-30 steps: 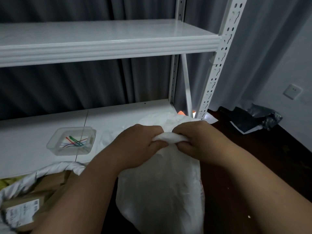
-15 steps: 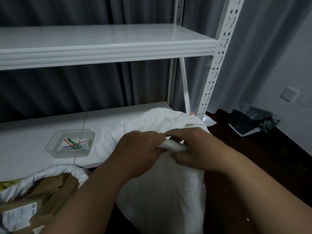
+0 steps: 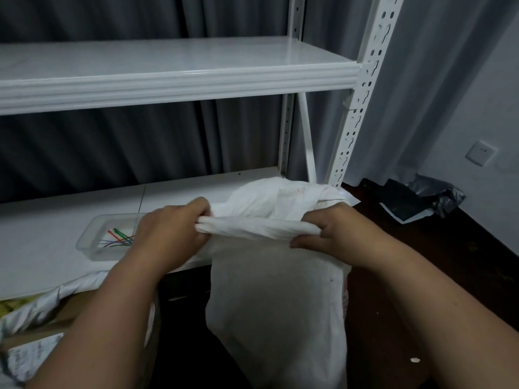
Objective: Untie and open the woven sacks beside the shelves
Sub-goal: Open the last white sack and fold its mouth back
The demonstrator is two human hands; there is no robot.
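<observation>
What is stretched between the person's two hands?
In the head view, the rolled top edge of the white woven sack spans from the left hand to the right hand; both grip it.

White woven sack (image 3: 276, 299) stands upright beside the shelves, its rolled rim stretched flat.

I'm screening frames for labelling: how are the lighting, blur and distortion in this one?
Head view: dim, flat light with dark corners; the white woven sack stays readable, its rim gripped by the left hand and right hand; mild softness at the fingers; wide-angle bending tilts the white perforated shelf post.
</observation>
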